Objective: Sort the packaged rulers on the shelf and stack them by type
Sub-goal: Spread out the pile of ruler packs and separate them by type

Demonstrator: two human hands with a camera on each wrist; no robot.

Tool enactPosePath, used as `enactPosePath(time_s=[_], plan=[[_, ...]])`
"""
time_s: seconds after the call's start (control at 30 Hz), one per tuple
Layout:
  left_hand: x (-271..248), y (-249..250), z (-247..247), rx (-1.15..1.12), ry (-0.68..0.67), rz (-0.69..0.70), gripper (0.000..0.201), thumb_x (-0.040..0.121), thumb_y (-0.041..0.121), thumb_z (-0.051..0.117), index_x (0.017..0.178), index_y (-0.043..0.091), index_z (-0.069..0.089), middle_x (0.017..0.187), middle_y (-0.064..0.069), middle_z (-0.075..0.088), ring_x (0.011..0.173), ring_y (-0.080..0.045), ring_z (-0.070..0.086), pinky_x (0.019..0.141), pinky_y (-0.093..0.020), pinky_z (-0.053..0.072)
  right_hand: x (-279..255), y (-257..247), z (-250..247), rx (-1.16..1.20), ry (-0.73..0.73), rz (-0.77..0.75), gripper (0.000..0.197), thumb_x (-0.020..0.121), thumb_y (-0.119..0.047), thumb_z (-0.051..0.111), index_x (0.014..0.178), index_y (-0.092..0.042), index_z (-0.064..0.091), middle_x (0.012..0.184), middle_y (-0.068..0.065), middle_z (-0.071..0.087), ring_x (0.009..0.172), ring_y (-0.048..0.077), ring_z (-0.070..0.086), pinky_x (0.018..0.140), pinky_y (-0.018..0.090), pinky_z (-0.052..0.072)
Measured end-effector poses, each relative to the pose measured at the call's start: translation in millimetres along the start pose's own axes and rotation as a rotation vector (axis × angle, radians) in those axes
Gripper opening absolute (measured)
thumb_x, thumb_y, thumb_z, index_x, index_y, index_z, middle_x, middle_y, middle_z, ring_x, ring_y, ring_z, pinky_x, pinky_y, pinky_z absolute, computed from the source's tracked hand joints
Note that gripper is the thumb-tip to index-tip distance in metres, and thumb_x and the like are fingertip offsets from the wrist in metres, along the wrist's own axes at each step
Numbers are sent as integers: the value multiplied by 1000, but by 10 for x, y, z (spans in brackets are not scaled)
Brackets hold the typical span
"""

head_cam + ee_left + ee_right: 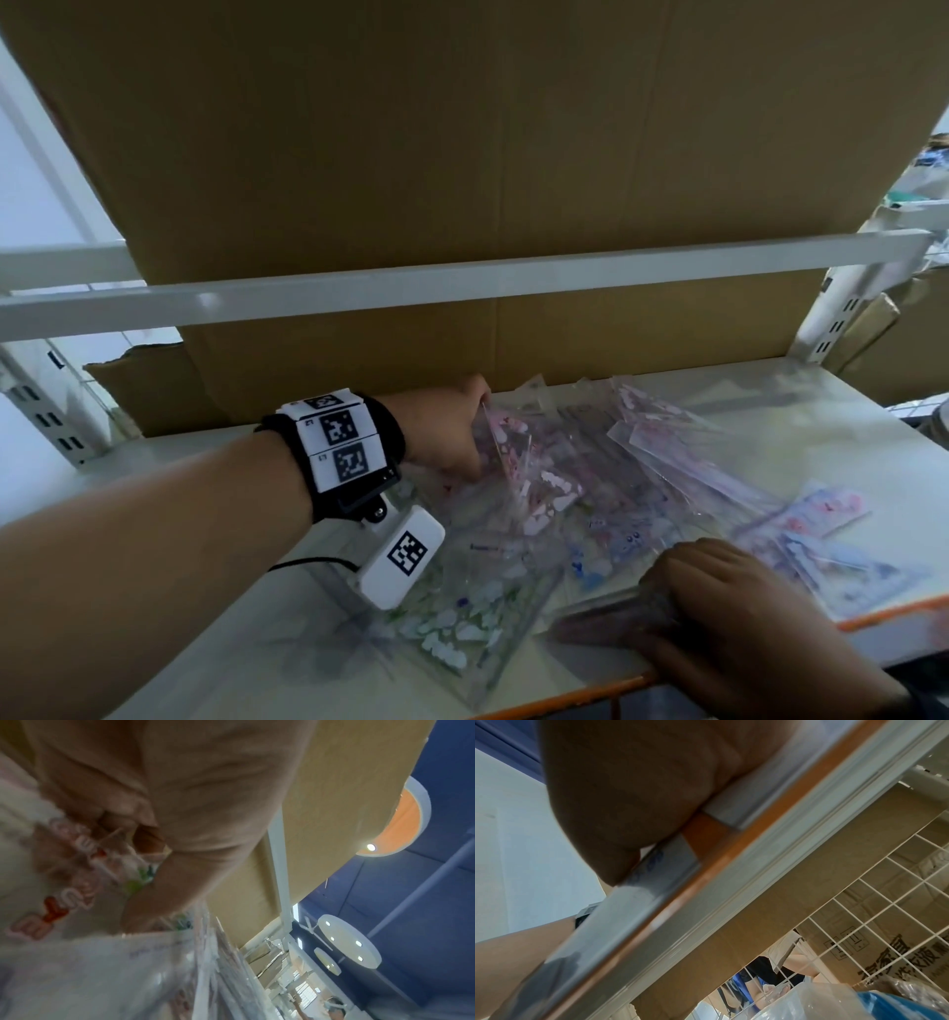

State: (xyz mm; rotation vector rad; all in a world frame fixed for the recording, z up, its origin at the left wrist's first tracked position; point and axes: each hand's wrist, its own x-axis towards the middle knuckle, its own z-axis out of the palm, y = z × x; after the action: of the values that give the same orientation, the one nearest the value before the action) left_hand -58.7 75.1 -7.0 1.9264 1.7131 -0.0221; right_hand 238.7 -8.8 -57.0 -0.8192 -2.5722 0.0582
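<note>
Several clear packets of rulers lie in a loose heap on the white shelf (832, 411). My left hand (480, 442) reaches in from the left and pinches the upper corner of a pink-printed packet (534, 478), lifting that end. In the left wrist view the left hand (144, 841) curls round the same pink packet (51, 902). A green-printed packet (462, 632) lies under my left wrist, with a blue-printed one (611, 545) beside it. My right hand (662, 622) grips a flat stack of packets (595, 619) at the shelf's front edge. The right wrist view shows the right hand (628, 811) on that stack (675, 852).
A big cardboard box (462, 154) fills the back of the shelf behind a white rail (462, 277). The shelf's front lip is orange (565, 701). More pink and purple packets (821, 555) lie at the right. White slotted uprights stand at both sides.
</note>
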Motion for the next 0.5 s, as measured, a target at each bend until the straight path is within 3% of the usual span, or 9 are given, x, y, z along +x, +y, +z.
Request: enactPosePath(time_s=[0.1,0.23,0.33,0.43,0.5], plan=[[-86,22,3,-32,42,91,70,77,22,78,130,26,33,98,-4,65,83,-20,66,73,-42,59,-3,-13,-6,14,-9,21,31,83,-50,61,70,-22,65,69,-12,61,64,5,61,61,11,43],[-183,92,47,24,169,237,61,82,26,75,130,29,37,105,7,53,83,-7,56,66,-26,50,1,-20,-17,11,-13,11,30,82,-50,62,71,-23,66,70,-12,62,64,6,62,60,13,44],[-230,141,74,22,218,297,63,82,28,76,133,32,39,117,7,43,87,-2,50,69,-18,42,-5,-24,-18,40,6,13,35,85,-52,59,70,-21,65,70,-12,62,64,7,61,59,16,46],[-305,181,67,-37,234,324,65,82,27,76,134,38,39,109,16,44,82,7,51,60,-7,37,-9,-28,-14,41,10,7,34,84,-50,61,70,-20,64,69,-10,61,64,9,62,59,19,47],[-349,185,60,-108,248,333,68,83,22,75,137,39,37,111,18,53,81,14,54,57,-5,41,-13,-26,-9,36,11,2,30,82,-48,63,70,-20,65,69,-10,62,64,10,62,58,20,48]])
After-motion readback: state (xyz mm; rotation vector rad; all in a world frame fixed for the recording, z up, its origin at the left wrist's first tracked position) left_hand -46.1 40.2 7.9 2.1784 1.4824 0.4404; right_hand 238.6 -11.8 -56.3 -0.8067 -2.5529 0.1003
